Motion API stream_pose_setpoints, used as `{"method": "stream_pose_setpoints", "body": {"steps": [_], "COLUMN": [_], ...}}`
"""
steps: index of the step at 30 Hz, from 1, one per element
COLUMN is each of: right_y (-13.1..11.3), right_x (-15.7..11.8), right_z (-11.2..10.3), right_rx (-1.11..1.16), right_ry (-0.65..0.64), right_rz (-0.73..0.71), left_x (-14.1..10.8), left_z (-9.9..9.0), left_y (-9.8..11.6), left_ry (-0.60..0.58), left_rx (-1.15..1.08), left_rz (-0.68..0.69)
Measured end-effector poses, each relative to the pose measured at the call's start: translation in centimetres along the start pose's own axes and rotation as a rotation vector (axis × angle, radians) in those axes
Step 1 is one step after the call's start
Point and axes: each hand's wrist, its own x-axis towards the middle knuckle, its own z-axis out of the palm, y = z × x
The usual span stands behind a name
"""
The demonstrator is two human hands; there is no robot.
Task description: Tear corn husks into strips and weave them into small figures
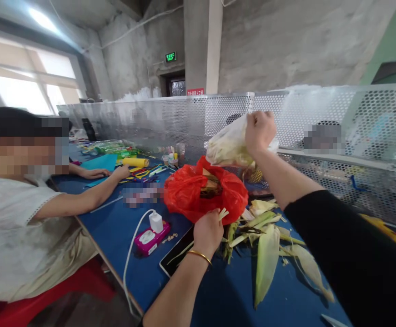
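Note:
My right hand (pixel 261 131) is raised and closed on the top of a whitish, see-through plastic bag (pixel 230 138) with pale contents. This bag hangs over the back right of an open red plastic bag (pixel 184 188), in which brownish, leaf-like pieces (pixel 211 188) show. At the front rim of the red bag, my left hand (pixel 208 232) is closed, and short pale strips (pixel 223 213) stick out of its fingers. Whether it also grips the red plastic is hidden. Loose corn husks (pixel 268 259), green and cream, lie to the right of that hand.
Left of my hand are a pink power strip (pixel 152 238) with a white charger (pixel 156 222) and a dark tablet (pixel 175 254). A co-worker (pixel 23 218) sits at the left, hands over craft items. A perforated metal divider (pixel 184 118) runs along the back of the blue table (pixel 232 290).

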Motion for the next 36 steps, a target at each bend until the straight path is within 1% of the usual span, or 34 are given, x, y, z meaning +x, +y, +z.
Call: {"method": "stream_pose_setpoints", "body": {"steps": [1,2,3,5,7,8,11,13,14,16,17,19,20,22,24,25,27,29,31,34,36], "right_y": [-0.1,0.0,0.2,0.8,1.5,1.8,2.1,1.8,1.5,0.7,0.1,-1.3,-2.0,-3.5,-4.7,-5.1,-5.3,-4.7,-3.6,-1.8,-0.9], "right_x": [-1.3,-2.7,-4.1,-6.8,-8.8,-9.6,-10.7,-11.2,-11.6,-12.7,-13.5,-15.5,-16.6,-18.9,-21.0,-21.7,-22.6,-22.4,-21.5,-19.8,-19.1], "right_z": [1.2,2.3,3.5,5.3,6.2,6.3,5.3,4.5,4.2,4.4,4.8,6.1,6.9,8.3,9.2,9.4,9.4,9.3,9.3,9.9,10.5], "right_rx": [-0.061,-0.127,-0.138,-0.142,-0.145,-0.147,-0.144,-0.081,-0.028,0.074,0.109,0.140,0.159,0.235,0.313,0.345,0.392,0.405,0.364,0.182,0.067], "right_ry": [-0.128,-0.299,-0.391,-0.510,-0.587,-0.606,-0.594,-0.583,-0.607,-0.711,-0.789,-0.889,-0.930,-1.007,-1.071,-1.100,-1.130,-1.113,-1.050,-0.951,-0.929], "right_rz": [-0.031,-0.080,-0.104,-0.132,-0.159,-0.174,-0.218,-0.283,-0.328,-0.404,-0.418,-0.388,-0.367,-0.373,-0.395,-0.416,-0.446,-0.442,-0.391,-0.279,-0.255], "left_x": [0.2,0.3,0.3,0.4,0.3,0.4,0.7,1.2,1.5,2.0,2.1,2.2,2.2,2.0,1.7,1.7,1.6,1.7,1.9,2.3,2.5], "left_z": [-0.1,-0.2,-0.3,-0.8,-1.2,-1.4,-1.5,-1.1,-0.8,-0.3,-0.2,-0.4,-0.7,-1.5,-2.3,-2.6,-2.9,-3.0,-2.9,-2.7,-2.5], "left_y": [-0.2,-0.4,-0.5,-0.6,-0.6,-0.6,-0.8,-1.0,-1.1,-1.4,-1.5,-1.6,-1.7,-1.7,-1.7,-1.7,-1.8,-2.0,-2.3,-2.9,-3.1], "left_ry": [-0.004,-0.002,0.009,0.039,0.057,0.059,0.080,0.144,0.181,0.278,0.337,0.478,0.556,0.709,0.848,0.889,0.904,0.855,0.785,0.696,0.682], "left_rx": [0.003,-0.004,-0.025,-0.104,-0.203,-0.248,-0.396,-0.564,-0.681,-0.962,-1.105,-1.338,-1.417,-1.507,-1.527,-1.527,-1.531,-1.575,-1.651,-1.732,-1.741], "left_rz": [-0.014,-0.018,-0.013,0.010,0.021,0.012,-0.065,-0.131,-0.172,-0.276,-0.322,-0.371,-0.375,-0.365,-0.330,-0.312,-0.302,-0.363,-0.504,-0.749,-0.816]}}
